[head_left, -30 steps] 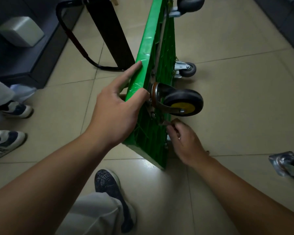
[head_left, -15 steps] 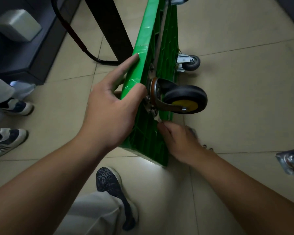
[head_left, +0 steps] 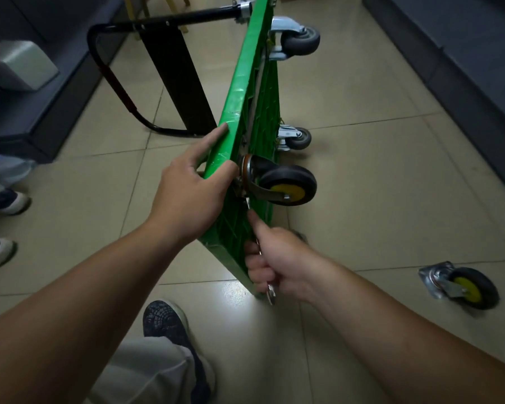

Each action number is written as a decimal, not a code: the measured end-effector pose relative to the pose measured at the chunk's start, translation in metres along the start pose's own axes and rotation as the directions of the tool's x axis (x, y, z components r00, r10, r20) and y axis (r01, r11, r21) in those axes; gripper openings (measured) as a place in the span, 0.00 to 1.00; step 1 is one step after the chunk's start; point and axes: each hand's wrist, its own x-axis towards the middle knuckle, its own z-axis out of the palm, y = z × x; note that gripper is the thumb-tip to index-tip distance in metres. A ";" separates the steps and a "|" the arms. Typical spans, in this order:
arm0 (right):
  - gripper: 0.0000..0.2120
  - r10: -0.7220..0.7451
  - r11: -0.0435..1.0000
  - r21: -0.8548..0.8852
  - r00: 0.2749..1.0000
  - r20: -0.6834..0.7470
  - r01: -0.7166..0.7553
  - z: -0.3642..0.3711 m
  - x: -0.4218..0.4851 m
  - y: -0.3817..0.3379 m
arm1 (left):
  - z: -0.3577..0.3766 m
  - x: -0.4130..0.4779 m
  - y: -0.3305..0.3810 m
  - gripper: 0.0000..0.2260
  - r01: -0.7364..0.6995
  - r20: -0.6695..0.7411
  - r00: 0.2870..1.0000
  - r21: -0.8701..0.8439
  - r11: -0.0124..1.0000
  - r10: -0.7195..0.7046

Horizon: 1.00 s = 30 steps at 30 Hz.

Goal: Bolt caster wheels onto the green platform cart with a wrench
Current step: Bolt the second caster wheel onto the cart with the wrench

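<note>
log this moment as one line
left hand: grips edge of green cart | right hand: grips wrench, head near mounted caster plate | spare caster: on floor

Green cart [head_left: 247, 91] on edge; yellow-hubbed caster [head_left: 286, 185] against underside; wrench [head_left: 271, 293] below it; spare caster [head_left: 461, 287] on floor [head_left: 376, 199].
</note>
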 end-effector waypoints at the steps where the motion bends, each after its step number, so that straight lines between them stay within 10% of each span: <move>1: 0.26 -0.062 0.997 -0.057 0.997 -0.039 0.060 -0.002 0.002 0.009 | -0.002 0.000 0.000 0.25 -0.001 0.008 1.000 -0.004 1.000 0.001; 9: 0.22 -0.689 0.461 -0.791 0.724 -0.032 0.402 -0.067 0.040 0.059 | -0.002 0.005 -0.005 0.25 -0.005 0.025 1.000 -0.069 0.998 0.007; 16: 0.21 -0.788 0.384 -0.739 0.614 0.050 0.553 -0.077 0.076 0.043 | 0.004 0.006 -0.001 0.25 -0.017 -0.005 1.000 -0.091 0.996 0.016; 30: 0.07 -0.726 0.299 -0.770 0.658 0.199 0.564 -0.077 0.098 0.024 | 0.004 0.007 -0.004 0.25 -0.028 -0.012 1.000 -0.119 0.993 0.027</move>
